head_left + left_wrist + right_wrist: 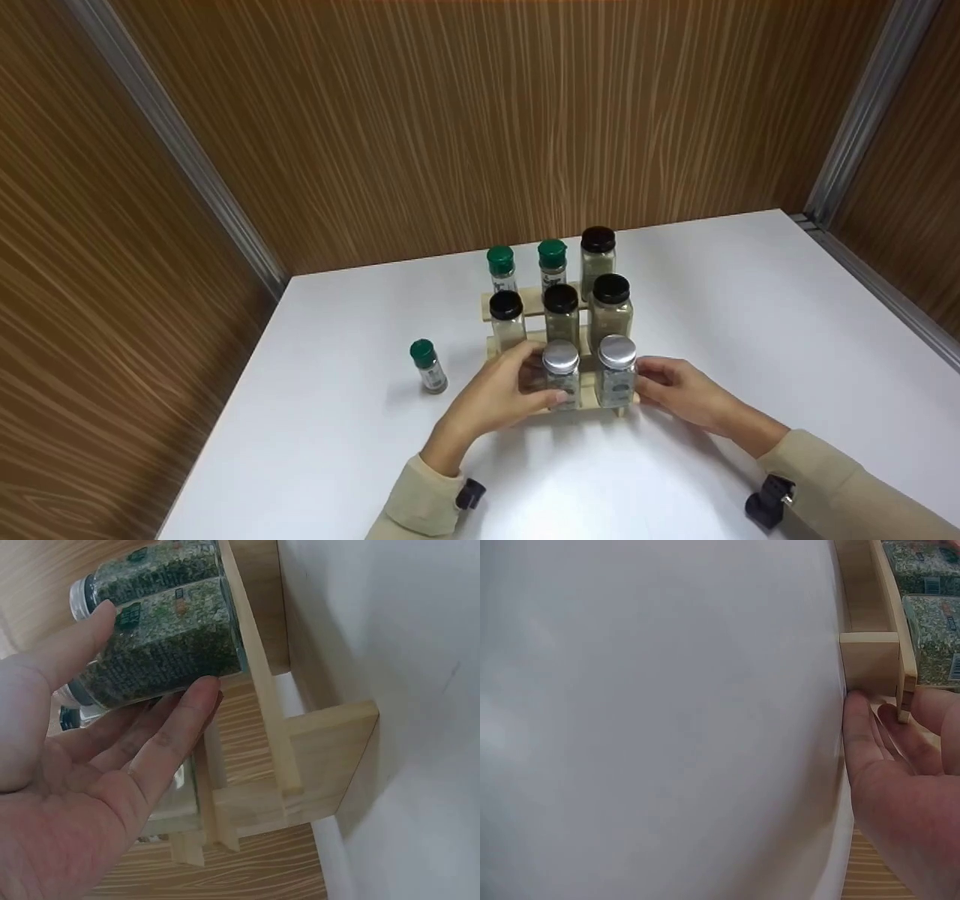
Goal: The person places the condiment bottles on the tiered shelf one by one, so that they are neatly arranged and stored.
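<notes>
A tiered wooden spice rack (532,301) holds several glass jars on its three steps. My left hand (491,394) grips a silver-lidded spice jar (562,381) with green flakes inside, standing on the front step; in the left wrist view the thumb lies on one side and the fingers on the other. Beside it stands a second silver-lidded jar (616,379). At the rack's right end, my right hand (694,397) holds the front step, its thumb at the board's end and fingers by the support (870,664).
Black-lidded jars (562,319) fill the middle step. Green-capped bottles (553,274) and a black-lidded jar (598,262) stand on the top step. Left of the rack, a small green-capped bottle (429,367) stands on the white table (337,450). Wood-grain panels (450,127) enclose the table.
</notes>
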Available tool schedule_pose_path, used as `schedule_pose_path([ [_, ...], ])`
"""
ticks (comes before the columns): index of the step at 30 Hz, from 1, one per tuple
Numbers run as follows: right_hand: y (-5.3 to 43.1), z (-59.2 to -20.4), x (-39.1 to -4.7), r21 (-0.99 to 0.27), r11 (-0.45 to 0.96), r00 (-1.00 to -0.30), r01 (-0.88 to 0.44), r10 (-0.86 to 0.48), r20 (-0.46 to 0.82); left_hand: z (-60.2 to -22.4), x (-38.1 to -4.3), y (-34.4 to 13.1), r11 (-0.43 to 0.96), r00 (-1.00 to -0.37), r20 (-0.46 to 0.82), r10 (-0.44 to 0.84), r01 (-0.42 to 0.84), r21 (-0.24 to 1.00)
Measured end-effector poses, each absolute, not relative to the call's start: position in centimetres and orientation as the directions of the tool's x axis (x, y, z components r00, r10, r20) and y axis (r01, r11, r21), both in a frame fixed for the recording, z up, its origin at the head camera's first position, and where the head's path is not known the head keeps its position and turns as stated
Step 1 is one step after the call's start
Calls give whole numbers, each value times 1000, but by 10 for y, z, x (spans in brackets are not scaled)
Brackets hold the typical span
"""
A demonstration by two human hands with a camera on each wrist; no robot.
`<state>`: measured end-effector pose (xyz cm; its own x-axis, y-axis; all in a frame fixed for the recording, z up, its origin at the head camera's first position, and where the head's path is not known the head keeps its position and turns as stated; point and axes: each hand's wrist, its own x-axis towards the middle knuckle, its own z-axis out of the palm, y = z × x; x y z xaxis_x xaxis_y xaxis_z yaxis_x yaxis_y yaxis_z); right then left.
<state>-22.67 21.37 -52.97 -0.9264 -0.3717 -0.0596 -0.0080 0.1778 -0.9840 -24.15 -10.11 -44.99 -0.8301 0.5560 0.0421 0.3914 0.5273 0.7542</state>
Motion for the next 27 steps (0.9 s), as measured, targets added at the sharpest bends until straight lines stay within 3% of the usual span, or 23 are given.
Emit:
schedule_pose_path([
  [5,214,-529,-227,-979,203,-929,0,-362,-75,-440,-241,-116,436,-815,98,571,402,805],
  [9,214,-529,-227,-976,218,-931,-5,-357,-76,-428,-241,-136,354,-804,225,550,468,809],
  [15,215,-530,-225,-979,203,-927,3,-367,-79,-417,-247,-171,319,-846,371,382,498,806],
  [22,219,-530,-224,-975,222,-933,0,-351,-80,-427,-262,-205,430,-912,379,158,409,805],
  [27,220,-531,-224,-965,263,-937,-19,-342,-74,-451,-279,-224,457,-953,288,91,296,839],
])
